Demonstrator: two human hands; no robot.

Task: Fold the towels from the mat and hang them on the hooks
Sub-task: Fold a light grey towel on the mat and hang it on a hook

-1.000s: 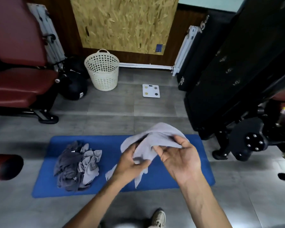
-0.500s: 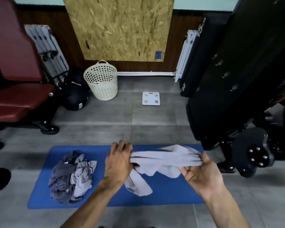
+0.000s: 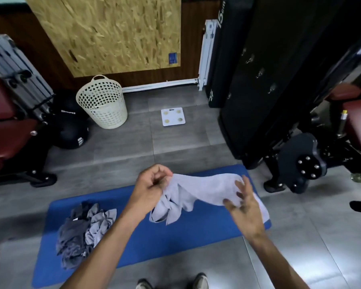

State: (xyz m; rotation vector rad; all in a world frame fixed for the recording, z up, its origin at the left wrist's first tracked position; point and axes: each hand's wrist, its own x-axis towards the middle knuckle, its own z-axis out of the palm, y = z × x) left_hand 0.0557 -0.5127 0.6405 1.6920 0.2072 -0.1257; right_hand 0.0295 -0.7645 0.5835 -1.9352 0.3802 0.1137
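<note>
A light grey towel (image 3: 202,189) hangs stretched between my hands above the blue mat (image 3: 175,238). My left hand (image 3: 151,184) pinches the towel's left end with curled fingers. My right hand (image 3: 243,202) holds the right end, its fingers spread under and around the cloth, blurred. Loose folds of the towel dangle below the left end. A crumpled pile of grey towels (image 3: 82,230) lies on the mat's left part. Several small metal hooks (image 3: 259,73) sit in a row on the black panel at the upper right.
A cream perforated basket (image 3: 102,102) stands by the back wall, a white bathroom scale (image 3: 173,116) to its right. Red padded gym benches (image 3: 6,130) fill the left, black machine parts (image 3: 300,163) the right. My shoes (image 3: 200,281) show at the bottom edge.
The towel has gone from bunched between close hands to pulled out sideways. My hands moved apart, then the right hand shifted its hold on the right end. The view tilted slightly.
</note>
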